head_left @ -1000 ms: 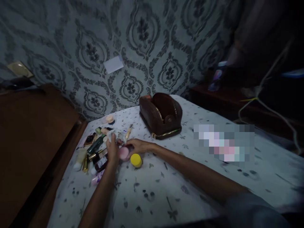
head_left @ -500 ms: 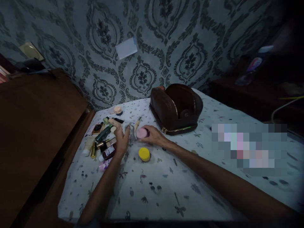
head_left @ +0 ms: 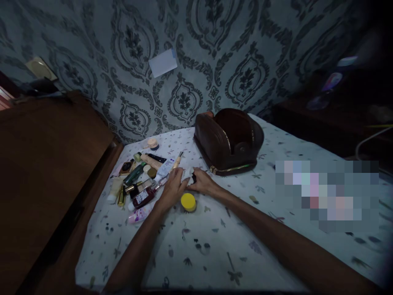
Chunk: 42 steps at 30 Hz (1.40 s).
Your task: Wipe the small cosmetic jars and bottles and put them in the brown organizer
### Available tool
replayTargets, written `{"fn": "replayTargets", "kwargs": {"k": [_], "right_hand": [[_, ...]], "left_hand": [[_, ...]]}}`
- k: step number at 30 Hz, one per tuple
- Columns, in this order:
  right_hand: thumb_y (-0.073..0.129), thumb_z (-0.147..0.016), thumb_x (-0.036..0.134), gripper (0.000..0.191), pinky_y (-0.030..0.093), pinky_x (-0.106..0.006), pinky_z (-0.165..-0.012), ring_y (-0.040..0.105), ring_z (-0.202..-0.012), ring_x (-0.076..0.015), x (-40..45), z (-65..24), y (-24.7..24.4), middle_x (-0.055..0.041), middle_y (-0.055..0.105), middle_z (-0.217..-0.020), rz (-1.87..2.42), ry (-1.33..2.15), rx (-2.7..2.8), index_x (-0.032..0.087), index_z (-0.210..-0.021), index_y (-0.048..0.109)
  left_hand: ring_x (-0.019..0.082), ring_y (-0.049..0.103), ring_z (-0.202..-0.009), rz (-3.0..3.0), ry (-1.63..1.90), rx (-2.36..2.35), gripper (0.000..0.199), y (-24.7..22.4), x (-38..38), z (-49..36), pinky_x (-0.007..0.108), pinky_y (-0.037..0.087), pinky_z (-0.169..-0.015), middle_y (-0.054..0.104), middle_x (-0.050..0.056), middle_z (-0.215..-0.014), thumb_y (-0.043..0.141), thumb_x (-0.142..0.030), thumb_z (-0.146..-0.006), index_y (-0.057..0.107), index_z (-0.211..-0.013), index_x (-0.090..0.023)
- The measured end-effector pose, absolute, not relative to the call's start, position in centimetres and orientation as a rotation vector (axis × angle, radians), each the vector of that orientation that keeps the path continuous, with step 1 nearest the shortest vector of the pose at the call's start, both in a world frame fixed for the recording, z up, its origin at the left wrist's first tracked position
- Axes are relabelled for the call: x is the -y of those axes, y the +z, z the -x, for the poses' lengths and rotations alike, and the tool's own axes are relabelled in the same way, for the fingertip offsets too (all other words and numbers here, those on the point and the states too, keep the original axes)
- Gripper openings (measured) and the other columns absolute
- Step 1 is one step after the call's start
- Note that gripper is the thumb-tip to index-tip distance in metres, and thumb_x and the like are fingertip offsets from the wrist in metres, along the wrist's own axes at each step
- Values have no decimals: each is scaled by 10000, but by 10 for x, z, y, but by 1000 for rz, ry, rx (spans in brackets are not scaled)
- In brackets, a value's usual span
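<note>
Over the cloth, my two hands meet at a small round jar [head_left: 194, 178], of which only a dark bit of side shows. A crumpled white tissue [head_left: 187, 174] covers its top. My left hand [head_left: 173, 186] is closed on the tissue from the left. My right hand [head_left: 205, 181] grips the jar from the right, fingertips partly hidden. Just below them stands a yellow-lidded jar [head_left: 188, 202]. Left of my left hand lie several cosmetics, among them a dark red bottle [head_left: 143, 198], a green tube [head_left: 134, 173], a pale blue-white tube [head_left: 166, 167] and a purple-pink tube [head_left: 141, 214].
A brown zippered bag [head_left: 215, 143] stands with its top open behind my right hand. A peach-lidded jar [head_left: 152, 144] sits near the wall. The patterned bedsheet [head_left: 196, 262] spreads underneath. A wooden board [head_left: 46, 164] rises at left; a blurred patch lies at right.
My left hand has moved right to meet my right hand. The white tissue now covers the pink lid of the jar in my right hand. More of the cosmetics show.
</note>
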State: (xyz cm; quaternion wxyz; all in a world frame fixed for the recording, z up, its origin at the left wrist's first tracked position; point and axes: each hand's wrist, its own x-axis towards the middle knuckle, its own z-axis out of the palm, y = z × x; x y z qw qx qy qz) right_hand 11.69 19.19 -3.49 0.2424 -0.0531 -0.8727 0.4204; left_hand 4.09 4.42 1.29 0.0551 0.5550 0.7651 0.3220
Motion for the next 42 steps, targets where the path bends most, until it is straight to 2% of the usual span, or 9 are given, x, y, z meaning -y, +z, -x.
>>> {"fn": "replayTargets", "kwargs": {"k": [4, 8, 14, 20, 26, 30, 35, 42], "right_hand": [[747, -652, 335, 299, 451, -294, -689, 583, -761, -205, -188, -118, -35, -47, 644, -814, 208, 1109, 2399, 142, -845, 623], [808, -594, 362, 388, 458, -320, -736, 587, -822, -231, -187, -119, -34, -73, 644, -866, 275, 1015, 2452, 146, -856, 618], [844, -570, 387, 574, 469, -365, -821, 611, -938, -261, -190, -120, -37, -93, 671, -1017, 193, 1052, 2405, 175, -1060, 633], [831, -594, 355, 542, 465, -358, -836, 614, -944, -255, -189, -122, -34, -86, 671, -1020, 207, 1064, 2417, 175, -1069, 644], [808, -609, 341, 476, 460, -342, -787, 595, -873, -230, -187, -124, -28, -68, 662, -962, 288, 1063, 2418, 158, -1021, 651], [803, -608, 370, 460, 460, -340, -768, 581, -853, -225, -189, -125, -30, -59, 653, -920, 313, 1083, 2382, 159, -988, 652], [780, -619, 342, 467, 475, -340, -770, 590, -867, -219, -189, -125, -32, -58, 656, -952, 343, 1172, 2313, 166, -1031, 646], [778, -619, 398, 510, 513, -338, -723, 625, -834, -230, -187, -125, -30, -71, 679, -930, 350, 1306, 2241, 150, -1043, 644]], "left_hand": [[229, 515, -1053, -1632, 1046, -2325, 155, 8, -48, -40, 401, 427, -957, 550, 80, -1049, 419, -285, -950, 494, -1058, -206], [227, 534, -1071, -1551, 1249, -2281, 214, 0, -51, -35, 391, 412, -968, 582, 85, -1096, 438, -249, -930, 489, -1133, -206], [222, 582, -947, -1323, 1495, -2235, 212, -6, -47, -27, 366, 439, -903, 637, 66, -978, 494, -341, -923, 566, -1049, -186], [232, 587, -1014, -1405, 1496, -2274, 234, -10, -43, -25, 380, 432, -944, 661, 89, -1051, 483, -299, -924, 593, -1090, -178], [239, 590, -968, -1551, 1367, -2332, 193, -10, -41, -23, 394, 460, -899, 642, 107, -1001, 468, -215, -890, 608, -1007, -151], [244, 583, -1022, -1640, 1329, -2344, 194, -14, -40, -25, 412, 455, -943, 625, 110, -1029, 462, -199, -887, 596, -1022, -159], [275, 556, -1116, -1615, 1338, -2404, 208, -19, -41, -30, 470, 418, -1013, 615, 149, -1111, 458, -232, -905, 587, -1045, -148], [239, 588, -1025, -1451, 1468, -2332, 236, -9, -40, -37, 400, 452, -939, 640, 104, -1002, 451, -370, -936, 591, -905, -183]]}}
